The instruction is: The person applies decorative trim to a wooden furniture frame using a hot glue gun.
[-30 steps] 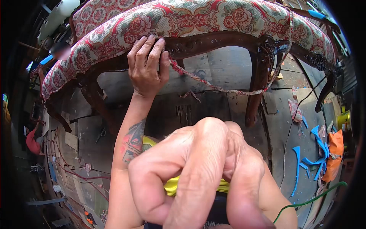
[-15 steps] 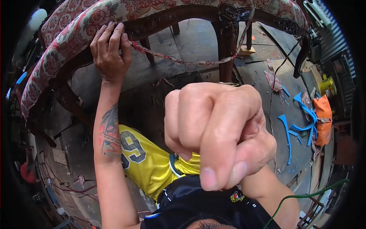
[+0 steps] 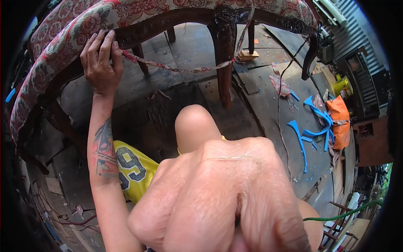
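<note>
My left hand [image 3: 102, 63] reaches up to the lower edge of a sofa covered in red floral fabric [image 3: 138, 13], its fingers bent against the dark carved wooden frame [image 3: 163, 27]. Beside its thumb starts a twisted fabric cord [image 3: 180, 70], which sags across to the sofa's front leg [image 3: 224, 63] and runs up past it. Very close to the camera, my right hand [image 3: 226, 193] is curled with its back and knuckles toward me. Its fingertips are out of sight, and what they hold, if anything, is hidden.
Blue strips [image 3: 299, 140] and an orange bag [image 3: 339, 122] lie on the board floor at right, near a yellow can [image 3: 343, 87]. A green cord [image 3: 342, 215] crosses the lower right. Below my right hand's knuckles, a bare knee [image 3: 195, 122] shows.
My right hand has come closer to the camera and lower, uncovering the knee. The view has shifted, so the sofa and floor items appear further left. My left hand stays at the sofa edge.
</note>
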The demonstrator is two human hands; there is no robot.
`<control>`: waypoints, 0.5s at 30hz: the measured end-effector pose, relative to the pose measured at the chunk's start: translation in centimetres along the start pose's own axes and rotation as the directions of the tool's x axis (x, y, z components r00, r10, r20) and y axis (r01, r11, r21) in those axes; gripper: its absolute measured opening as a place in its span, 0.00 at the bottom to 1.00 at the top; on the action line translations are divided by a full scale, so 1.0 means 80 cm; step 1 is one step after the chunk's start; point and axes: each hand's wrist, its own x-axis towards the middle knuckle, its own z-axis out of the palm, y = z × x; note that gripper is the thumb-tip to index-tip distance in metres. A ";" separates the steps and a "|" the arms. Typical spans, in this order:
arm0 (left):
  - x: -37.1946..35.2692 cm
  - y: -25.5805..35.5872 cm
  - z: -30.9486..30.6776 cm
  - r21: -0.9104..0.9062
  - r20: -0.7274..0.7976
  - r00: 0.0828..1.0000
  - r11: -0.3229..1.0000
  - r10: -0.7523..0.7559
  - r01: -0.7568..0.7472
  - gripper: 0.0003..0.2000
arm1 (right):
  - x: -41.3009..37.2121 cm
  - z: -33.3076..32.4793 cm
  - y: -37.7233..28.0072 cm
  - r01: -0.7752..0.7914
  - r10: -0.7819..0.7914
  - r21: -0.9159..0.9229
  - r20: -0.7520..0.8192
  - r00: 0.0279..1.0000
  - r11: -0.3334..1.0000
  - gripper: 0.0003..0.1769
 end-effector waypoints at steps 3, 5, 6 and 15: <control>0.000 0.001 0.000 -0.001 0.006 1.000 1.000 0.008 -0.008 0.13 | 0.007 -0.008 0.001 -0.012 0.014 -0.073 0.029 0.999 0.997 0.09; 0.001 0.001 0.000 0.007 -0.002 1.000 1.000 0.003 -0.003 0.13 | 0.011 -0.015 0.004 -0.016 0.021 -0.116 0.044 0.999 0.993 0.10; 0.001 0.000 0.000 -0.001 0.007 1.000 1.000 0.010 -0.010 0.13 | 0.011 -0.017 0.006 -0.018 0.024 -0.136 0.043 0.999 0.991 0.10; 0.001 -0.040 0.019 0.148 -0.026 0.968 0.959 0.248 -0.241 0.08 | -0.084 -0.042 -0.007 -0.215 0.146 -0.297 -0.240 0.960 0.930 0.12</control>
